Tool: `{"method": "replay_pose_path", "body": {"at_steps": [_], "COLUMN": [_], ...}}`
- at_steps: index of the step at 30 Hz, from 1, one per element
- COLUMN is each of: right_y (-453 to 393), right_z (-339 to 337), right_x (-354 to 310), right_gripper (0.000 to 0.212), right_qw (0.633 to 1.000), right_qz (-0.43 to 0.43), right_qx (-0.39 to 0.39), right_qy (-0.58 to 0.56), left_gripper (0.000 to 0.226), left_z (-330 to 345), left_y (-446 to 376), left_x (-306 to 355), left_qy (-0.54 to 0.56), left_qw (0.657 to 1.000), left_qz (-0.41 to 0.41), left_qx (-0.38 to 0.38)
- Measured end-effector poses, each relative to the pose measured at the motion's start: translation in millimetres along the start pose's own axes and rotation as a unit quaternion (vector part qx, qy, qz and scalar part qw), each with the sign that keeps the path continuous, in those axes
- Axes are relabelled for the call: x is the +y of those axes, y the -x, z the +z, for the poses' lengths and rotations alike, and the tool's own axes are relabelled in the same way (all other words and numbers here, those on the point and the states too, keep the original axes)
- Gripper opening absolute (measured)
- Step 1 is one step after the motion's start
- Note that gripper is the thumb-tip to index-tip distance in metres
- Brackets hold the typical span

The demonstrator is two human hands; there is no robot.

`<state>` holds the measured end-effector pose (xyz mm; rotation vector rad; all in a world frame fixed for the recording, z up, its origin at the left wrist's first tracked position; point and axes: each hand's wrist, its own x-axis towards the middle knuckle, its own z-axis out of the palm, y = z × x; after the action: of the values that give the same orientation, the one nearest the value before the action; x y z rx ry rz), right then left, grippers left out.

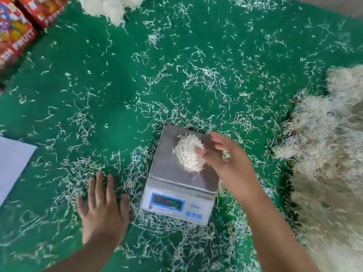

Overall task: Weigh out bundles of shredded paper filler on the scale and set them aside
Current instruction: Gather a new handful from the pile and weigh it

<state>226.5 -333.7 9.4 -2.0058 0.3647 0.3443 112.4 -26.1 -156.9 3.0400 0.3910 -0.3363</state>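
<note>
Bundle of shredded paper filler (188,155) sits on the steel pan of the scale (177,175), toward its right half. Right hand (222,154) is at the bundle's right side, fingers loosely spread, thumb touching the paper; real grip or not, cannot tell. Left hand (102,205) lies flat and released on the green table (98,95). Advice: lift the right hand fully clear before reading the display (167,201), blurred here. Trim from the big heap (330,154) at right.
</note>
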Motion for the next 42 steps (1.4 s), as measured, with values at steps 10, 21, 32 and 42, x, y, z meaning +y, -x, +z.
{"method": "replay_pose_path", "body": {"at_steps": [10,21,32,42], "right_y": [32.5,155.9,213.3,94.5], "right_z": [-34.2,1.2,27.3,46.2], "right_x": [20.0,73.6,83.0,42.0], "right_gripper": [0.021,0.015,0.014,0.044], "right_qw": [0.987,0.977,0.977,0.979], "right_qz": [-0.010,-0.020,-0.044,-0.119], "right_qx": [0.111,0.166,0.181,0.165], "right_qy": [-0.118,-0.131,-0.106,0.031], "left_gripper": [0.072,0.076,0.076,0.077], "left_z": [1.1,-2.5,4.2,2.2], "left_y": [0.9,5.1,0.5,2.4], "left_x": [1.9,0.6,-1.1,-0.5], "left_qy": [0.002,0.036,0.057,0.048], "left_qw": [1.000,0.998,0.996,0.996], "left_qz": [0.003,0.016,0.023,0.039], "left_qx": [0.005,0.038,0.069,0.068]}}
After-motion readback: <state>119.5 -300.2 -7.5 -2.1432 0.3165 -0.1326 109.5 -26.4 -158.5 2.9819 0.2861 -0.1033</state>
